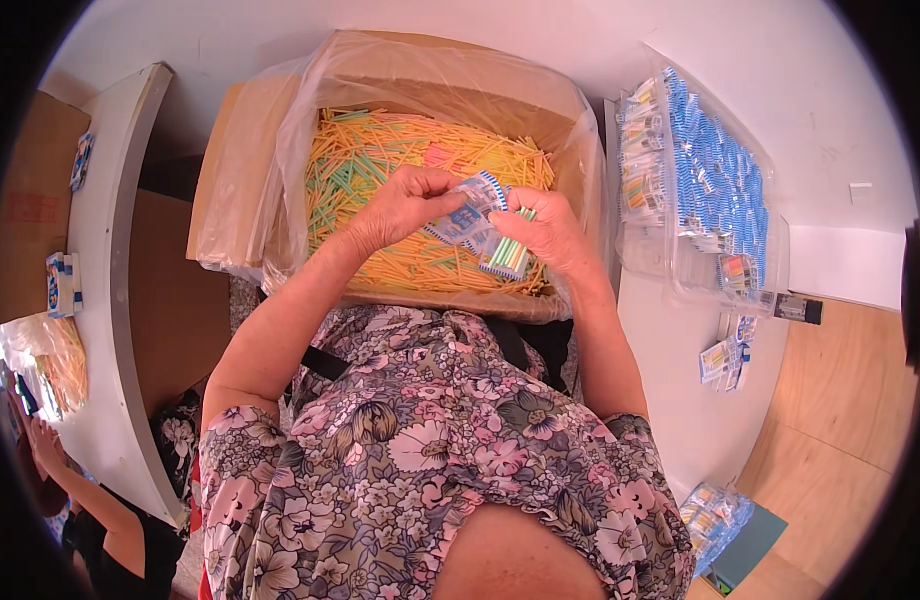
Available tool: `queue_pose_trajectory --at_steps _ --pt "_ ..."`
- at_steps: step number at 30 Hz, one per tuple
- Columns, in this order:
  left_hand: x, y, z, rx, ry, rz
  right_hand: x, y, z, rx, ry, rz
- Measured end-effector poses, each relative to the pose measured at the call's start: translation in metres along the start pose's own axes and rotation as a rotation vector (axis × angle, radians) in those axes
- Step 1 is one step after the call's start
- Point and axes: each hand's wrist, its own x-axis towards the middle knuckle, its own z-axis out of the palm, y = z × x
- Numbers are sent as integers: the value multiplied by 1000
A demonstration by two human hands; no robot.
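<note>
My left hand (410, 205) pinches the edge of a clear plastic packet (467, 222) with blue print and a blue-striped end. Its fingers are closed on the film. Close beside it, my right hand (542, 228) is closed around a small bundle of pale green and yellowish thin sticks (508, 255). The packet's film reaches to the right fingers, and whether the sticks lie inside it I cannot tell. Both hands are above a cardboard box (395, 62) lined with clear plastic, which holds many loose thin sticks (360, 165) in orange, yellow, green and pink.
To the right, a clear plastic bin (685, 270) full of blue-and-clear packets (715, 170) stands on a white table (680, 390). Several loose packets (725, 358) lie near its front. At far left, another person's hand (48, 445) is by a bag of sticks (55, 365) on a white table (105, 370).
</note>
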Motion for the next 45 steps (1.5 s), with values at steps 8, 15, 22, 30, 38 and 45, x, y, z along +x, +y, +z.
queue_pose_trajectory --at_steps 8,15,22,30,38,45 --pt "1 -8 -9 49 71 151 -7 -7 1 -29 71 12" --pt "3 -5 -8 -43 45 118 -14 -9 -10 -38 283 -19" --pt "5 -4 -3 -49 -29 137 13 -37 -5 87 269 -43" --pt "4 -9 -7 -22 -38 118 21 -53 17 -381 319 -239" --pt "1 -5 -9 -95 -3 41 10 -52 15 -194 306 -248" --pt "3 -5 3 -32 -28 51 -16 -14 32 -247 443 -428"
